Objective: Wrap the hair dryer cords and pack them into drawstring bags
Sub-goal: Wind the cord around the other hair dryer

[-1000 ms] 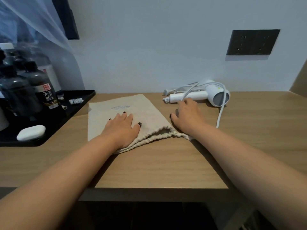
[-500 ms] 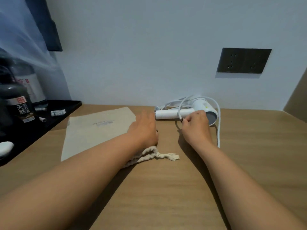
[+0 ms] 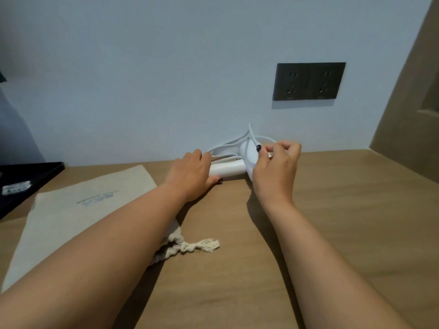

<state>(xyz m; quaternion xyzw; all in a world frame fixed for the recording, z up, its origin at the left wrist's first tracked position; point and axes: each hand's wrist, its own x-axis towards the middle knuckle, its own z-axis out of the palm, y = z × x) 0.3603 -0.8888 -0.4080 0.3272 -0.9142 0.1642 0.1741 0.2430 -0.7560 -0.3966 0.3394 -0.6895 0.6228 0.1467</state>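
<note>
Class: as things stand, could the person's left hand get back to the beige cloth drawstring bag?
Probably yes. The left hand grips the white hair dryer's handle; the beige cloth drawstring bag lies flat beside it, nothing between.

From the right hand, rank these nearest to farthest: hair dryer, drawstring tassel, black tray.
1. Hair dryer: touching the right hand, by the wall.
2. Drawstring tassel: nearer the front edge, toward the left.
3. Black tray: far left edge.

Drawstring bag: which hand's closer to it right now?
Left. The left hand grips the hair dryer handle just past the drawstring bag's far corner. The right hand is farther right, pinching the cord above the dryer's head.
</note>
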